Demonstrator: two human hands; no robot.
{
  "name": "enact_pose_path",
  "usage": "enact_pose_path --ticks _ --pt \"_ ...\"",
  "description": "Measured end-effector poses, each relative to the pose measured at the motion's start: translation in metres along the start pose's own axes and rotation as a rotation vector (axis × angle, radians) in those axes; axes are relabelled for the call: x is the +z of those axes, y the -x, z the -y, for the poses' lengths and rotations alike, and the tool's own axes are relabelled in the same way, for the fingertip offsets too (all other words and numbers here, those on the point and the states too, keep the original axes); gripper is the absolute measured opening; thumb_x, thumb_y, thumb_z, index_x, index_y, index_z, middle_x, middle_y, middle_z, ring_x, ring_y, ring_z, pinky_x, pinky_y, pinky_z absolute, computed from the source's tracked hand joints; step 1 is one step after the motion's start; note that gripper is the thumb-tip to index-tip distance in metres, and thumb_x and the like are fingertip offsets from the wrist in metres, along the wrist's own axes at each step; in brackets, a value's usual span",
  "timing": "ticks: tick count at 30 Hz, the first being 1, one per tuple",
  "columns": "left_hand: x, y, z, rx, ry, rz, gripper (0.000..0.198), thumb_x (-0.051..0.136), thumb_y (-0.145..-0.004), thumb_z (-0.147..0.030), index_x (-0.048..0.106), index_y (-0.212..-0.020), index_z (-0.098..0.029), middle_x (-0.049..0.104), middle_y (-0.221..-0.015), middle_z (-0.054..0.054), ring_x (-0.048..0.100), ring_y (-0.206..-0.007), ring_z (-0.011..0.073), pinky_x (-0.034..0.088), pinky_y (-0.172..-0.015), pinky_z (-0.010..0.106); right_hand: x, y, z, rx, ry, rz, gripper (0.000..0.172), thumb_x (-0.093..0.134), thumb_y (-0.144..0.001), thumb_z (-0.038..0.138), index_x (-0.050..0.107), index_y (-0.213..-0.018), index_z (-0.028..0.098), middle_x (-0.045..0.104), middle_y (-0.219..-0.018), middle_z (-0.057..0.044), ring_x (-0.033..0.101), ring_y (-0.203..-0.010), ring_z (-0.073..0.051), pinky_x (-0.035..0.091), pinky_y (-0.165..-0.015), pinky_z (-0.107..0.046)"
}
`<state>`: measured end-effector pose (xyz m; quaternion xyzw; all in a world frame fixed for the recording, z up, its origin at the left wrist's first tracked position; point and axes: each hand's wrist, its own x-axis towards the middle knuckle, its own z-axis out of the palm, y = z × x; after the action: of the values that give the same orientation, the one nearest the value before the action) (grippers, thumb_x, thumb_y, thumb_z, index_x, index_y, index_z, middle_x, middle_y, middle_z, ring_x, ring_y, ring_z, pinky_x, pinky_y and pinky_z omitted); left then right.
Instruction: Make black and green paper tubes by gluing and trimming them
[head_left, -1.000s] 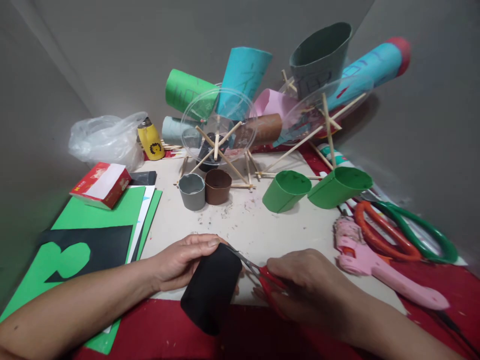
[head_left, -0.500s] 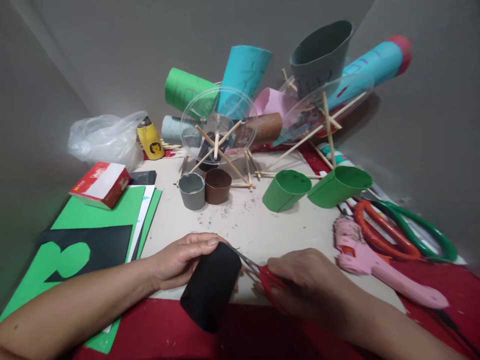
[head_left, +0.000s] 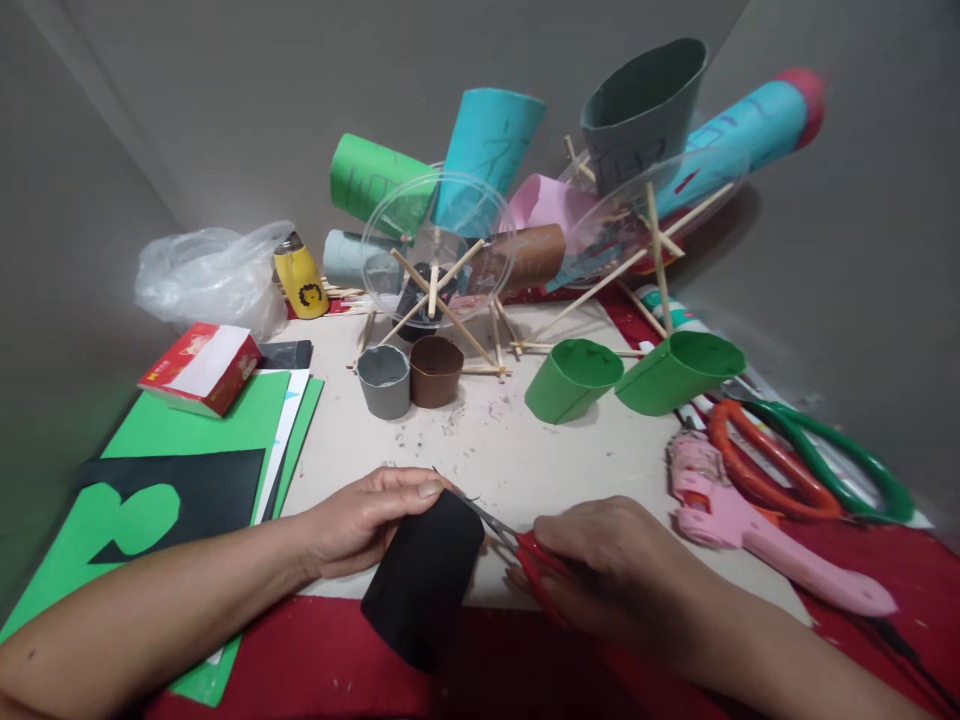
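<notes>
My left hand (head_left: 379, 520) grips a black paper tube (head_left: 424, 580) near its upper rim, thumb on the outside. The tube is tilted, its far end pointing up and away from me. In my right hand (head_left: 607, 570) is a pair of red-handled scissors (head_left: 525, 548), fingers wrapped round the handles. Their metal blades lie along the tube's upper rim, where a thin dark sliver of paper sticks up. Beyond the hands stand a short grey paper ring (head_left: 384, 385), a brown paper ring (head_left: 436, 375) and a green paper cup shape (head_left: 574, 385).
A stick-and-disc wheel (head_left: 435, 285) carrying coloured tubes stands at the back. To the right lie a pink glue gun (head_left: 780, 560) and large scissors with orange and green handles (head_left: 772, 465). Green sheets (head_left: 210, 420), a red box (head_left: 201, 368) and a yellow bottle (head_left: 301, 280) are left.
A thin dark sliver now stands out farther from the tube's rim by the blades. Both hands keep nearly the same places.
</notes>
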<state>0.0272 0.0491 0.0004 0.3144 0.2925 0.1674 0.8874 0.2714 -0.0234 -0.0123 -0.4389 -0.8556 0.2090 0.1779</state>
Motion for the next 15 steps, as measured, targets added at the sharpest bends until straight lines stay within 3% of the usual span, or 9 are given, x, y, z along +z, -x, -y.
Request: enact_pose_path --ticks 6,15 --pt "0.0012 0.0001 -0.0006 0.025 -0.02 -0.026 0.032 0.077 -0.075 -0.036 0.073 -0.093 -0.011 0.076 -0.091 0.012 0.069 -0.077 0.0164 0.05 -0.075 0.024 0.0005 0.0005 -0.0006 0.005 0.041 0.007 0.018 0.053 -0.081 0.012 0.05 -0.065 0.021 0.055 -0.052 0.005 0.044 -0.045 -0.009 0.021 -0.049 -0.025" --pt "0.0047 -0.0017 -0.0044 0.057 0.025 0.046 0.029 0.068 -0.081 -0.036 0.073 -0.092 -0.009 0.077 -0.088 0.013 0.071 -0.075 0.0196 0.053 -0.072 0.027 0.0007 0.0013 -0.0008 0.013 0.07 -0.017 0.019 0.052 -0.08 0.011 0.049 -0.064 0.021 0.055 -0.052 0.005 0.045 -0.046 -0.01 0.023 -0.05 -0.025"
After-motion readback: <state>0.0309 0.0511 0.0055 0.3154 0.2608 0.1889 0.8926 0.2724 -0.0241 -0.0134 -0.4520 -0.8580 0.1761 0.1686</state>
